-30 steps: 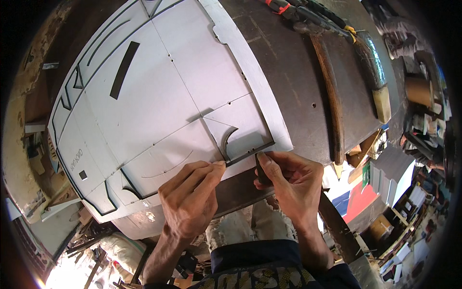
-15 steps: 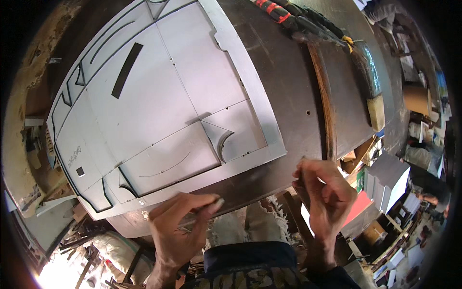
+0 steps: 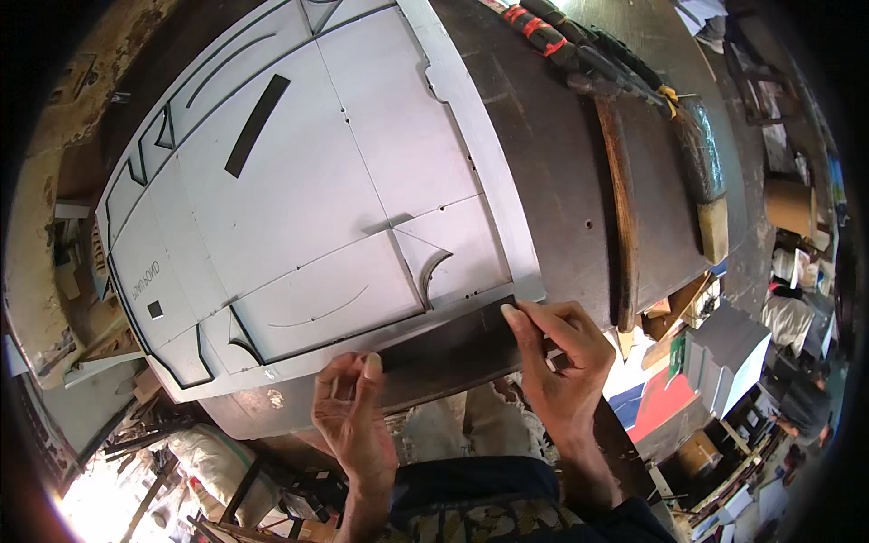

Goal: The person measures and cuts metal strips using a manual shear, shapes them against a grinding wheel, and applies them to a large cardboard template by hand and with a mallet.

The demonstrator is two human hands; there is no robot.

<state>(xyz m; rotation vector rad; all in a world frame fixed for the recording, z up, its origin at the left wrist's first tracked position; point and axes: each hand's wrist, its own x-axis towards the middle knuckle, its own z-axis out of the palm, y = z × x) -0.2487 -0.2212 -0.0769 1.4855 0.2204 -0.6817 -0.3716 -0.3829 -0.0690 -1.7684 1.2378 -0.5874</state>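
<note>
A thin, dark strip [image 3: 444,338] spans the space between my two hands, just off the near edge of a white board. Pinched finger and thumb of my right hand [image 3: 568,357] hold its right end, by the board's near right corner. At the other end, my left hand [image 3: 355,407] has thumb and fingers pressed together, seemingly on the strip, though the contact is hard to make out. The white board [image 3: 299,208] lies flat on the dark table, with cut lines and dark, curved blade-like strips set in it. A loose black strip [image 3: 257,127] rests on top.
To the right of the board lie a wooden-handled hammer [image 3: 621,208], a second tool with a wrapped, pale-ended handle [image 3: 712,226], and tools with red-banded black grips [image 3: 536,33]. Grey and white stacked sheets [image 3: 724,357] stand beyond the table's right edge. Another person [image 3: 804,407] is far right.
Both hands have come closer together and my right hand has moved left, to the board's corner. The dark strip now shows between them. The view has shifted slightly.
</note>
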